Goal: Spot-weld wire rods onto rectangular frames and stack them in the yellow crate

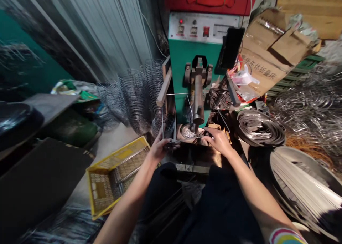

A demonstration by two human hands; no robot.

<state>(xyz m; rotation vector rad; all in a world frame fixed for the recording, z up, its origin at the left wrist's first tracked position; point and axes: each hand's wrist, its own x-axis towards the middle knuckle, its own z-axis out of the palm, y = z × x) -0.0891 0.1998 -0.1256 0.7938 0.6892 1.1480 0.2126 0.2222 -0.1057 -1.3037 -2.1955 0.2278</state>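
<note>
A thin bent wire frame (162, 122) spans the space before the machine, its legs rising on the left and by the metal post. My left hand (160, 146) is closed round the lower left part of this frame. On the other side, my right hand (218, 140) pinches the frame's lower rod at the right, thumb and fingers together. Between the hands sits a round dish (184, 131) with small shiny metal pieces. Above it juts the thick cylindrical metal arm (198, 97) of the green machine (179, 69).
A yellow plastic crate (100, 190) with metal rods stands at lower left. Stacked wire rings (135, 101) are behind it. At right lie a coil of metal strip (260, 128) and a large round pan (280, 165) with long strips. A cardboard box (262, 69) leans behind.
</note>
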